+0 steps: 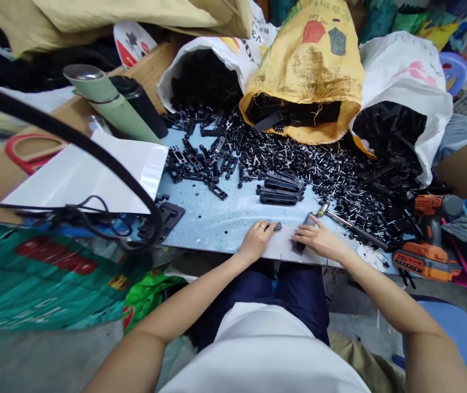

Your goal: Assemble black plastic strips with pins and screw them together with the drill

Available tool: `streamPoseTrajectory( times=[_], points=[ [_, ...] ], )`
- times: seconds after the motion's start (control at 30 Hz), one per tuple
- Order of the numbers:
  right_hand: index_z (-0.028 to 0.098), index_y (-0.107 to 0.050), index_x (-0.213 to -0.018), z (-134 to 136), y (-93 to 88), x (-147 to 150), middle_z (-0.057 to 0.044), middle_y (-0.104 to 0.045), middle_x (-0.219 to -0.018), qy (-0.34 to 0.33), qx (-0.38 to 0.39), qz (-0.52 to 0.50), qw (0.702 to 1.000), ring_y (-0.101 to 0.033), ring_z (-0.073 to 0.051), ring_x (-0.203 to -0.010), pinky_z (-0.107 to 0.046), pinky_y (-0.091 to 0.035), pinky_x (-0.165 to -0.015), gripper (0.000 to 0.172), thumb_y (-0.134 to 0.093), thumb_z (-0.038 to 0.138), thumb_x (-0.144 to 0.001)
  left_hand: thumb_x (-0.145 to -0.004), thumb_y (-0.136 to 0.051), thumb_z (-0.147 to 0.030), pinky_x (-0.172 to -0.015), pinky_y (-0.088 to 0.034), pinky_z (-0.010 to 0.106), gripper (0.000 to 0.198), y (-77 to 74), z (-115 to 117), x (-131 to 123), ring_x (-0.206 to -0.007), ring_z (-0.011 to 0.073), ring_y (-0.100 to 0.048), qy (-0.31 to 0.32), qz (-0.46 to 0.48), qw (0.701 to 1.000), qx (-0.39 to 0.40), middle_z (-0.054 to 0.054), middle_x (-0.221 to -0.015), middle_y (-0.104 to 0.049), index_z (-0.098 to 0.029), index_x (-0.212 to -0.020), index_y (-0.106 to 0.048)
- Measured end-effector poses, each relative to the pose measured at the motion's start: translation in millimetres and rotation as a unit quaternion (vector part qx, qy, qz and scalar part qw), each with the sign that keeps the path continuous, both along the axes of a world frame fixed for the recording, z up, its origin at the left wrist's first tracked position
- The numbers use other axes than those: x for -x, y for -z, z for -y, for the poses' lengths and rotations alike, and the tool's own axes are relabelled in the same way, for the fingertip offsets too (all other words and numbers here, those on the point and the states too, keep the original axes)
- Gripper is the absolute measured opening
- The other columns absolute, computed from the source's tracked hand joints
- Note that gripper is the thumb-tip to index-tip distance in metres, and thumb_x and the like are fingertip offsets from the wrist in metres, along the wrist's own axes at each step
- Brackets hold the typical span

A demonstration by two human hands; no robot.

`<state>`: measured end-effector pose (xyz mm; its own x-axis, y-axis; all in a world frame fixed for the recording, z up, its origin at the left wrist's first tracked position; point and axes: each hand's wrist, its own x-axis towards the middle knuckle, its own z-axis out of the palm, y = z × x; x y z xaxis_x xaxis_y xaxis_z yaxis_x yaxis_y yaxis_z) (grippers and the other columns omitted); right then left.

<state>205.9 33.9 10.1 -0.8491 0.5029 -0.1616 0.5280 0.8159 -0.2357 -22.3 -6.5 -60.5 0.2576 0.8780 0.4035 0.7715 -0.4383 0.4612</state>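
small black part (277,226) half under left hand (257,238), dark piece (302,233) mostly under right hand (320,240), yellow sack (311,65) cut by top edge

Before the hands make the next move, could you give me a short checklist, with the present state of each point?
1. Left hand pinches the small black plastic piece at its fingertips: ok.
2. Right hand has a firm hold of the dark flat part under its fingers: cannot tell.
3. Long metal-handled tool lies beside the right hand, probably within reach: ok.
4. Stack of long black plastic strips lies tidy, apart from both hands: ok.
5. Room around the right hand: not ok, the heap of loose black parts crowds up to it.
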Motion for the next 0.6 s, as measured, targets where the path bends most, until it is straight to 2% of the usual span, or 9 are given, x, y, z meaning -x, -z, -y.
streamPoseTrajectory(
  times=[0.07,0.13,0.2,0.3,0.37,0.4,0.47,0.53,0.6],
  points=[
    [0.019,-0.048,-0.128,3.4,-1.7,4.0,-0.01,-0.06,-0.109,0.094,0.037,-0.092,0.991,-0.056,-0.018,-0.103,-0.045,-0.039,-0.099,0.042,-0.038,0.032,-0.089,-0.089,-0.042,-0.02,-0.078,-0.05,0.032,0.03,-10.8,-1.7,-5.1,-0.089,0.0181,-0.059,0.02,0.111,0.993,0.021,0.009,-0.095,-0.062,-0.017,-0.115,-0.057],
    [0.018,-0.043,-0.133,11.1,0.0,11.7,-0.011,-0.06,-0.102,0.223,0.094,-0.214,0.946,-0.06,-0.016,-0.089,-0.039,-0.049,-0.086,0.05,-0.033,0.043,-0.09,-0.09,-0.041,-0.024,-0.078,-0.05,0.031,0.032,-25.5,-0.7,-12.5,-0.089,0.0167,-0.059,0.042,0.209,0.976,0.047,0.009,-0.099,-0.061,-0.018,-0.119,-0.054],
    [0.02,-0.039,-0.135,20.1,4.9,22.3,-0.008,-0.061,-0.093,0.323,0.2,-0.33,0.864,-0.06,-0.012,-0.072,-0.031,-0.053,-0.07,0.055,-0.029,0.049,-0.089,-0.09,-0.041,-0.026,-0.076,-0.05,0.029,0.033,-39.3,0.7,-20.8,-0.085,0.0159,-0.059,0.047,0.274,0.958,0.075,0.008,-0.097,-0.06,-0.018,-0.12,-0.054],
    [0.022,-0.036,-0.137,29.8,11.9,37.2,-0.002,-0.061,-0.077,0.39,0.359,-0.437,0.727,-0.056,-0.008,-0.054,-0.025,-0.053,-0.055,0.066,-0.035,0.06,-0.083,-0.088,-0.046,-0.027,-0.074,-0.049,0.028,0.034,-53.0,0.7,-29.7,-0.08,0.0153,-0.058,0.035,0.317,0.942,0.104,0.007,-0.089,-0.059,-0.017,-0.118,-0.057],
    [0.019,-0.037,-0.136,31.4,12.3,41.7,0.0,-0.06,-0.068,0.412,0.396,-0.468,0.674,-0.055,-0.008,-0.051,-0.024,-0.052,-0.053,0.074,-0.041,0.064,-0.078,-0.086,-0.048,-0.026,-0.074,-0.048,0.028,0.033,-58.1,0.0,-31.9,-0.079,0.0151,-0.058,0.046,0.319,0.94,0.115,0.006,-0.085,-0.059,-0.017,-0.117,-0.059],
    [0.018,-0.039,-0.135,30.7,10.8,41.9,0.0,-0.059,-0.065,0.418,0.398,-0.475,0.665,-0.054,-0.008,-0.05,-0.024,-0.052,-0.052,0.076,-0.043,0.065,-0.076,-0.086,-0.048,-0.026,-0.074,-0.048,0.028,0.033,-60.1,-0.2,-32.1,-0.078,0.0151,-0.058,0.059,0.317,0.939,0.119,0.005,-0.083,-0.059,-0.017,-0.116,-0.059],
    [0.017,-0.042,-0.133,27.0,6.0,38.6,0.001,-0.058,-0.065,0.415,0.385,-0.475,0.674,-0.053,-0.008,-0.05,-0.022,-0.051,-0.05,0.076,-0.046,0.066,-0.074,-0.086,-0.048,-0.025,-0.074,-0.048,0.028,0.032,-63.4,-0.1,-31.5,-0.078,0.0151,-0.058,0.074,0.313,0.939,0.117,0.005,-0.083,-0.059,-0.016,-0.114,-0.06],
    [0.019,-0.047,-0.13,21.4,0.9,32.8,0.0,-0.059,-0.073,0.388,0.35,-0.463,0.716,-0.052,-0.006,-0.05,-0.021,-0.049,-0.048,0.07,-0.049,0.062,-0.074,-0.086,-0.047,-0.025,-0.074,-0.049,0.028,0.033,-65.9,0.1,-30.5,-0.079,0.0157,-0.058,0.068,0.303,0.945,0.104,0.006,-0.084,-0.06,-0.016,-0.115,-0.06],
    [0.022,-0.052,-0.126,16.8,-1.4,27.2,-0.002,-0.059,-0.082,0.336,0.288,-0.443,0.78,-0.052,-0.005,-0.054,-0.021,-0.049,-0.051,0.061,-0.053,0.056,-0.076,-0.087,-0.046,-0.026,-0.076,-0.048,0.029,0.033,-67.4,0.1,-29.5,-0.082,0.0165,-0.058,0.047,0.283,0.954,0.082,0.008,-0.088,-0.061,-0.016,-0.115,-0.06]
  ],
)
